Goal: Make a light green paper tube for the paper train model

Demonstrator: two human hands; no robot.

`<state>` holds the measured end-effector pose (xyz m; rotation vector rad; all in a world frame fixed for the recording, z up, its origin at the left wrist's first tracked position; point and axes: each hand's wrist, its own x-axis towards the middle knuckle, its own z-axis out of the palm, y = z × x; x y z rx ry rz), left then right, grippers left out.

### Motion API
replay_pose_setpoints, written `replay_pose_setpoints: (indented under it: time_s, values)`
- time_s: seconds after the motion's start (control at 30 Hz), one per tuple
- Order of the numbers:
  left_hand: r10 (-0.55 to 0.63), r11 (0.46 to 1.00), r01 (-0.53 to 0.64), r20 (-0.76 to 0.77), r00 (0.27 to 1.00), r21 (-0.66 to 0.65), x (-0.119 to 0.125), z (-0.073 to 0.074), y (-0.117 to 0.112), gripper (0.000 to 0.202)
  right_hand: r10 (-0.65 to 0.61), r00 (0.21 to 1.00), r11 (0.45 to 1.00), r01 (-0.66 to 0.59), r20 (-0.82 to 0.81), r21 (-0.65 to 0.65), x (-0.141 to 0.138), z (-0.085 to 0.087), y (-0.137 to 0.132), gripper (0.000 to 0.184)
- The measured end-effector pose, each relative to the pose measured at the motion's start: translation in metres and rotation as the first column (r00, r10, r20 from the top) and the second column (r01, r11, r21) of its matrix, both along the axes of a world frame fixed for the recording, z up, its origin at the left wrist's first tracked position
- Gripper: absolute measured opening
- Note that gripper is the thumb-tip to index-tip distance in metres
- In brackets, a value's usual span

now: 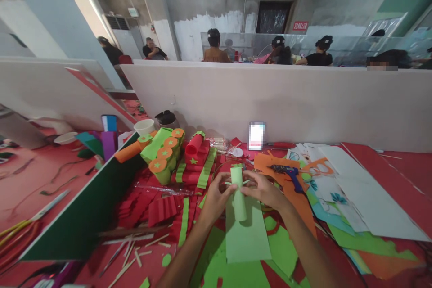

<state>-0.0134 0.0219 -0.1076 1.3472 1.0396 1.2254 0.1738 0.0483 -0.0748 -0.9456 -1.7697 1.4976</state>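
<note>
Between my two hands is a pale green paper tube (pixel 239 202), tilted slightly, its top end pointing away from me. My left hand (pixel 219 193) grips its left side, thumb on the front. From the right, my right hand (pixel 261 186) grips the same tube with its thumb near the other one. Beneath the tube lies a flat pale green sheet (pixel 248 245), resting on brighter green paper (pixel 212 256). A blue hot glue gun (pixel 292 175) lies to the right of my right hand on orange sheet material (pixel 270 162).
Green rolls with orange star-topped ends (pixel 160 166) and red pieces with green strips (pixel 194 162) stand at left. A dark green board (pixel 84 207) divides the table. White sheets (pixel 364 180) lie right; a lit screen (pixel 257 136) leans on the partition (pixel 303 103). People sit beyond.
</note>
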Motion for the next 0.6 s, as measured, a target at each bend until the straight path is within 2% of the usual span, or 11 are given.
replay_pose_setpoints:
  time_s: [0.1, 0.23, 0.33, 0.4, 0.47, 0.5, 0.53, 0.6]
  values:
    - [0.03, 1.0, -0.029, -0.049, 0.998, 0.008, 0.001, 0.001, 0.0, 0.028, -0.001, 0.999, 1.0, 0.002, -0.032, 0.013, -0.003, -0.004, 0.001, 0.052]
    - [0.024, 1.0, -0.024, -0.034, 0.999, -0.02, 0.0, 0.005, 0.0, 0.028, -0.084, 0.995, 0.994, 0.081, -0.049, -0.067, 0.001, -0.01, 0.004, 0.056]
    - [0.052, 0.997, -0.053, -0.003, 0.999, -0.055, -0.007, 0.014, -0.001, 0.028, -0.137, 0.985, 0.983, 0.122, -0.103, -0.14, 0.012, -0.007, 0.007, 0.056]
    - [0.068, 0.995, -0.072, -0.057, 0.996, -0.065, -0.015, 0.02, -0.005, 0.027, -0.178, 0.971, 0.973, 0.149, -0.162, -0.177, 0.022, -0.003, 0.01, 0.052]
    - [0.056, 0.994, -0.075, -0.227, 0.972, -0.079, -0.024, 0.024, -0.013, 0.027, -0.254, 0.942, 0.955, 0.208, -0.219, -0.21, 0.035, 0.002, 0.013, 0.049]
    - [0.042, 0.993, -0.08, -0.36, 0.932, -0.092, -0.027, 0.024, -0.017, 0.026, -0.294, 0.924, 0.943, 0.24, -0.243, -0.23, 0.042, 0.004, 0.015, 0.049]
    - [0.019, 0.99, -0.084, -0.492, 0.87, -0.11, -0.03, 0.022, -0.022, 0.026, -0.333, 0.906, 0.93, 0.271, -0.26, -0.249, 0.049, 0.006, 0.017, 0.049]
    - [-0.037, 0.989, -0.067, -0.663, 0.748, -0.131, -0.031, 0.014, -0.032, 0.033, -0.4, 0.871, 0.904, 0.324, -0.286, -0.28, 0.062, 0.009, 0.02, 0.048]
